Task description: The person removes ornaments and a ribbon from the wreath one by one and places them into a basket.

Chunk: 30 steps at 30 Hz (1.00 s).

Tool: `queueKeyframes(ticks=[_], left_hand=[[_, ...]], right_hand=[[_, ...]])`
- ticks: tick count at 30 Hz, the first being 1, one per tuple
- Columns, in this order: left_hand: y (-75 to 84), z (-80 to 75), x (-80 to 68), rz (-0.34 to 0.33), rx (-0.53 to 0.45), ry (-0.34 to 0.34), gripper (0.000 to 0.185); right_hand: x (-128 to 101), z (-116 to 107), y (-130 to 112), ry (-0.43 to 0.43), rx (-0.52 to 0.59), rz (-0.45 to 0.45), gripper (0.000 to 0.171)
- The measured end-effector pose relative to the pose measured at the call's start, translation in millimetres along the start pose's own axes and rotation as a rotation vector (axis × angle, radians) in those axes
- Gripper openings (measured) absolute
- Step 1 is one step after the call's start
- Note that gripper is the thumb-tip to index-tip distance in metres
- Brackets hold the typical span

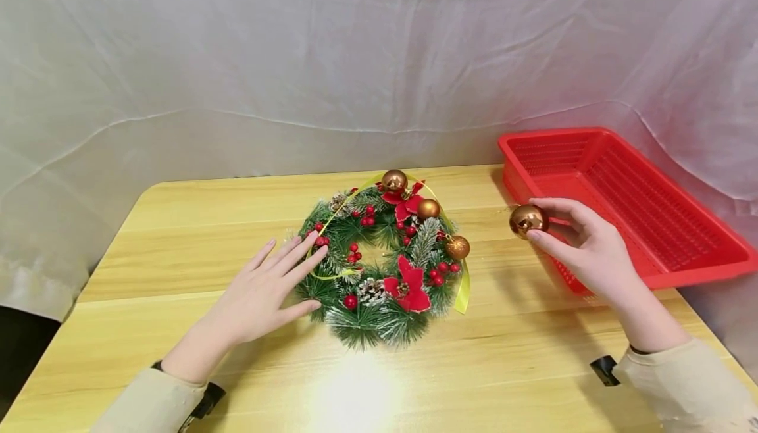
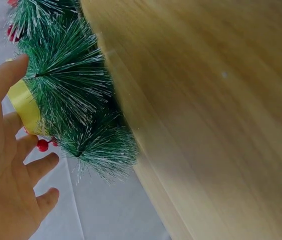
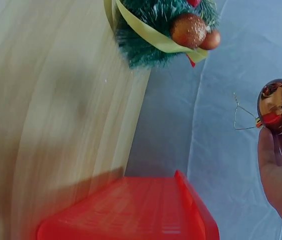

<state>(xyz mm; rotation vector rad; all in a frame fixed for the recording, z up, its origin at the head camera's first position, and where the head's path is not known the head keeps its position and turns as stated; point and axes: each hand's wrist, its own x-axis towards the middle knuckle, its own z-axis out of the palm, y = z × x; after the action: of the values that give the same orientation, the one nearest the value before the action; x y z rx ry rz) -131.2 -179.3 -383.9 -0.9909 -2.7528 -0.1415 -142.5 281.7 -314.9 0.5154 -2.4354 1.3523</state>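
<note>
- Nearest, two cream sleeves come in from the bottom edge of the head view, one at each corner, with a dark strap at each wrist.
- Then the left hand (image 1: 260,295) lies low over the worktop (image 1: 533,354), palm down, its fingers (image 1: 296,258) straight and slightly spread; their tips rest on the left side of the wreath (image 1: 385,262), and nothing is gripped.
- From the left wrist view the same fingers (image 2: 16,125) lie loosely apart beside frosted green needle tufts and a band of yellow ribbon (image 2: 23,105).
- Level with it, the right hand (image 1: 583,249) is raised to the right of the wreath, pinching a shiny bronze bauble (image 1: 528,220) between thumb and fingertips; the bauble is held clear of the worktop and well apart from the wreath.
- On the right wrist view a thin wire loop (image 3: 240,112) sticks out of the bauble's cap.
- Mid-worktop, the wreath lies flat: green frosted needles, red berries, red fabric flowers, pinecones, and three bronze balls (image 1: 428,208) along its upper right side.
- Behind the right hand, a red plastic basket (image 1: 699,268) with mesh walls sits at the worktop's right edge, part of it overhanging.
- Farthest, a wrinkled white sheet (image 1: 355,58) hangs as a backdrop.
</note>
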Motion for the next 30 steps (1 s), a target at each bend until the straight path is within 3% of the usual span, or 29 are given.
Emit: queueKeyframes(ticks=[12, 30], left_hand=[[0.4, -0.9, 1.7, -0.002, 0.005, -0.013, 0.080], [-0.6, 1.9, -1.9, -0.003, 0.007, 0.008, 0.082]], right_hand=[[-7.1, -22.9, 18.1, 0.121, -0.043, 0.112, 0.050], [-17.6, -43.7, 22.9, 0.205, -0.074, 0.255, 0.046]])
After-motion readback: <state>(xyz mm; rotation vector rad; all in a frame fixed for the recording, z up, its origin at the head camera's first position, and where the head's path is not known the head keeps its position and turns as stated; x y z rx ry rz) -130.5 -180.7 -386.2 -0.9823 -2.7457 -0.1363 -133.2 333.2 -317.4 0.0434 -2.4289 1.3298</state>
